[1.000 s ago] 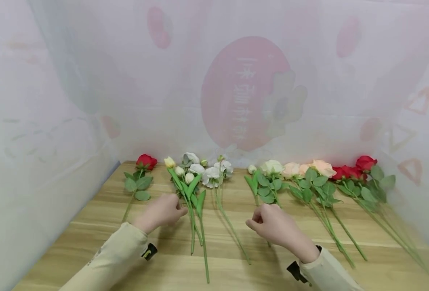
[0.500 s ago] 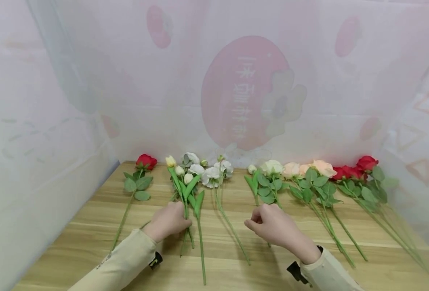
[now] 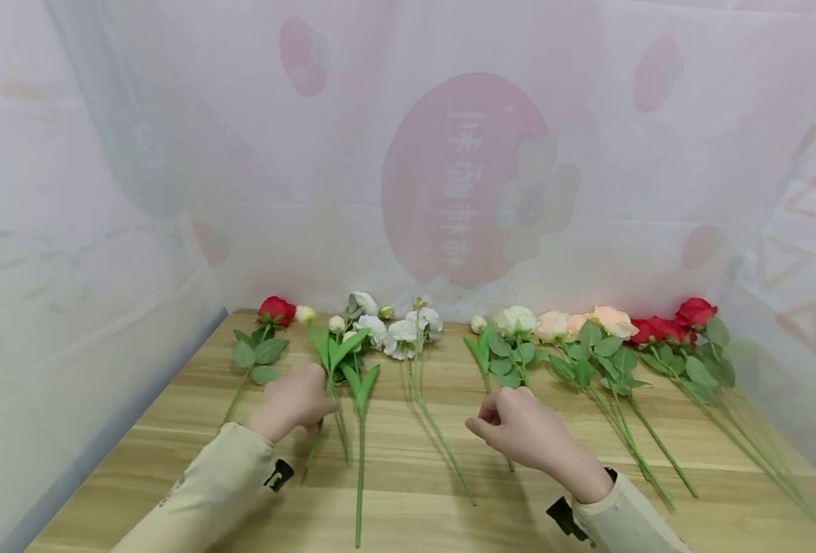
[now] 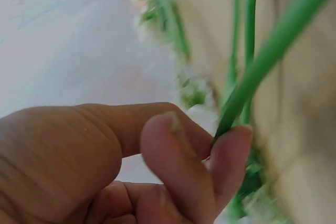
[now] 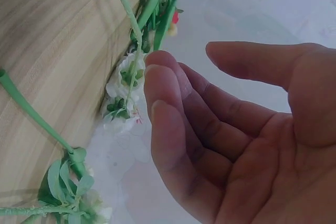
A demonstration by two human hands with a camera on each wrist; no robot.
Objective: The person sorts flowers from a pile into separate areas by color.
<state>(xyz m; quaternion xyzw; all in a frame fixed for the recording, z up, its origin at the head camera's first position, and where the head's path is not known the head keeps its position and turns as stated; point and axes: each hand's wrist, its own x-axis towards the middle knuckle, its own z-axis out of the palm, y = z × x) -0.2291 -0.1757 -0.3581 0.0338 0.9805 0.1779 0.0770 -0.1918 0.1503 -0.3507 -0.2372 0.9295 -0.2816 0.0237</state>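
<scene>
My left hand (image 3: 296,403) pinches a green tulip stem (image 4: 262,72) between thumb and fingertip, as the left wrist view shows. A pale yellow tulip head (image 3: 305,314) shows beyond this hand, near a red rose (image 3: 276,310); I cannot tell for certain that it belongs to the pinched stem. White tulips (image 3: 336,324) with broad green leaves lie just right of the hand. My right hand (image 3: 525,430) hovers with loosely curled fingers and a gap below its thumb, holding nothing. Beneath and beyond it lie a white tulip bud (image 3: 478,324) and a cream rose (image 3: 516,319).
White ruffled flowers (image 3: 403,338) lie mid-table on thin stems. Peach roses (image 3: 614,320) and red roses (image 3: 695,311) follow rightward. The wooden table (image 3: 415,522) meets a pale printed curtain (image 3: 263,192) at the back and sides.
My left hand first moved right to the tulip stems, then back left. The yellow tulip head shifted left toward the red rose, and the nearby tulip stems spread leftward. My right hand stays put.
</scene>
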